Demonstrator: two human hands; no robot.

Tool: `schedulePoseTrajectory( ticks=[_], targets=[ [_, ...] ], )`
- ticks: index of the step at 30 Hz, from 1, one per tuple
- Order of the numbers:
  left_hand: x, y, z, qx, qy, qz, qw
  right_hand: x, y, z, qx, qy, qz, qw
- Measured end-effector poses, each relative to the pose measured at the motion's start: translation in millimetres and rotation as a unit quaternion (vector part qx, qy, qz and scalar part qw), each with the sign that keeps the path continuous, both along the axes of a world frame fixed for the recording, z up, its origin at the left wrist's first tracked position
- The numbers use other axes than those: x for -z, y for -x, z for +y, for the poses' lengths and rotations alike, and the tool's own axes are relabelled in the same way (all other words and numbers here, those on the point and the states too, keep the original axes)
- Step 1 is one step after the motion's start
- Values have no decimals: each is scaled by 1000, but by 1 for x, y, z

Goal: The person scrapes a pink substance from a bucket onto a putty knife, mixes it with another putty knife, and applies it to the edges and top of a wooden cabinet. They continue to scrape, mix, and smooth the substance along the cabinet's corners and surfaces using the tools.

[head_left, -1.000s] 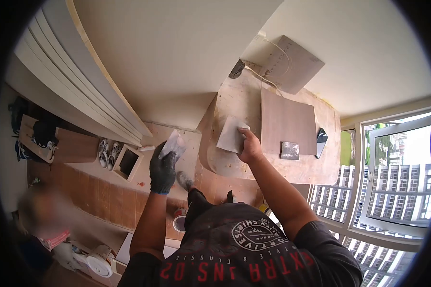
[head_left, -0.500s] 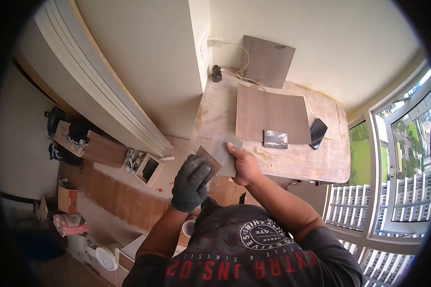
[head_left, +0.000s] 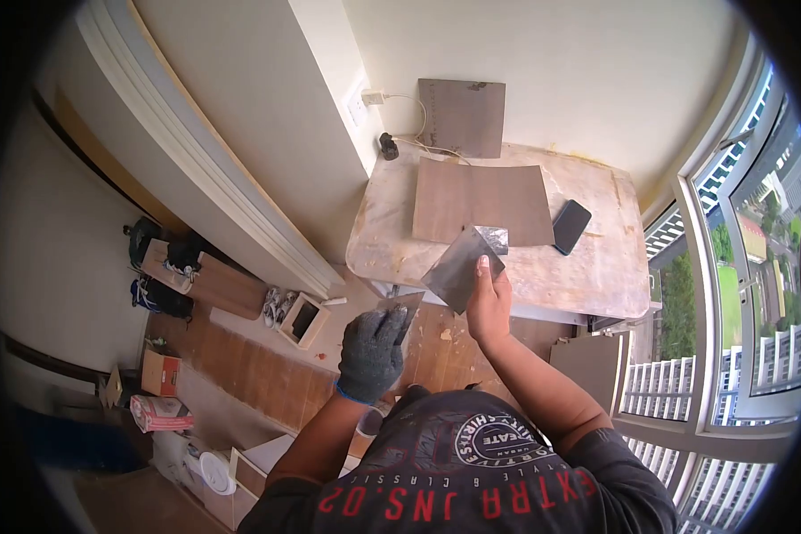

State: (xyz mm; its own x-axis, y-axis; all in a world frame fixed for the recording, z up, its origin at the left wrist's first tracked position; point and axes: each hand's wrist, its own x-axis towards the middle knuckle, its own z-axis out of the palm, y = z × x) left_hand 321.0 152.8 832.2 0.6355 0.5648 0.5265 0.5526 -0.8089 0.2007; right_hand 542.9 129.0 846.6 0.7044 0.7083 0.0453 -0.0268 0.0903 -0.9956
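My left hand (head_left: 371,351), in a dark grey knit glove, grips a small thin flat piece (head_left: 411,309), brownish in the earlier frame, its edge standing above my fingers. My bare right hand (head_left: 489,307) is closed on a grey rectangular plate (head_left: 458,270), the thumb lying on its face. Both hands are in front of the table's near edge, and the two pieces are apart. Behind the grey plate, a small shiny silver piece (head_left: 497,237) is partly covered from view. A brown, slightly curved sheet (head_left: 481,198) lies on the stained table (head_left: 587,285).
A black phone (head_left: 572,227) lies at the table's right. Another brown sheet (head_left: 462,120) leans on the wall near a black plug adapter (head_left: 388,146) and white cable. Windows (head_left: 770,258) stand on the right. Shoes (head_left: 279,305) and a wooden box (head_left: 303,320) sit on the floor.
The hands have moved apart. My right hand has turned the grey plate and carried it right, over the shiny piece in view. My left hand has gone slightly down and right. The view has shifted.
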Motion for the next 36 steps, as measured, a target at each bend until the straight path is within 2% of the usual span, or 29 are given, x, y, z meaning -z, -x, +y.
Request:
schedulePoseTrajectory(
  ticks=[1,4,5,8,11,12,14,15,16,17,18,19,20,21,22,24,25,27,28,29,30,31,32,34,35,36],
  targets=[
    [-12,-12,-6,22,-16,6,1000,0,3,-6,-4,11,12,1000],
    [-22,-31,-18,62,-13,23,998,3,16,-14,38,-12,-140,989],
    [-24,-31,-20,64,-14,27,997,-2,15,-23,13,4,-89,996],
    [-20,-30,-20,64,-16,25,997,23,17,-27,-40,118,-124,984],
    [-20,-17,-17,54,24,38,998,10,37,-33,-26,86,-161,983],
    [-22,-13,-15,50,43,45,997,6,44,-34,-44,89,-140,985],
    [-19,-1,5,50,14,11,999,-1,60,-38,-80,96,-99,987],
    [-18,5,17,51,1,-6,999,-5,69,-42,-146,152,-143,967],
    [-20,14,32,23,61,-44,997,-6,80,-49,-211,207,-186,937],
    [-24,27,49,-6,121,-82,989,6,95,-52,-222,137,-196,945],
    [-27,41,65,-32,180,-119,976,9,99,-47,-227,141,-109,957],
    [-28,56,77,-21,189,-215,958,9,98,-41,-226,144,-23,963],
    [-27,68,87,-6,203,-308,930,12,94,-39,-217,146,65,963],
    [-27,79,90,31,308,-407,859,32,93,-29,-198,71,297,931],
    [-25,91,91,64,410,-492,765,28,93,-29,-221,78,352,906],
    [0,115,95,100,537,-521,656,21,99,-30,-265,82,462,843],
    [16,124,98,113,595,-527,596,21,112,-29,-264,90,477,834],
    [68,132,111,369,698,-455,412,18,143,-26,-268,102,507,813],
    [77,127,102,343,709,-470,400,16,158,-25,-274,106,522,801],
    [86,122,91,194,693,-515,465,21,169,-25,-305,117,516,792],
    [92,116,80,86,681,-514,515,31,182,-23,-338,129,509,781],
    [92,113,72,18,672,-500,546,47,196,-23,-340,128,506,782],
    [58,109,49,20,701,-490,518,64,209,-23,-342,128,504,783],
    [51,118,39,21,700,-460,546,52,218,-31,-332,142,510,781],
    [50,119,35,31,704,-464,537,40,221,-39,-323,174,513,776],
    [49,121,31,40,708,-468,528,46,226,-39,-318,156,526,773]
  ],
)
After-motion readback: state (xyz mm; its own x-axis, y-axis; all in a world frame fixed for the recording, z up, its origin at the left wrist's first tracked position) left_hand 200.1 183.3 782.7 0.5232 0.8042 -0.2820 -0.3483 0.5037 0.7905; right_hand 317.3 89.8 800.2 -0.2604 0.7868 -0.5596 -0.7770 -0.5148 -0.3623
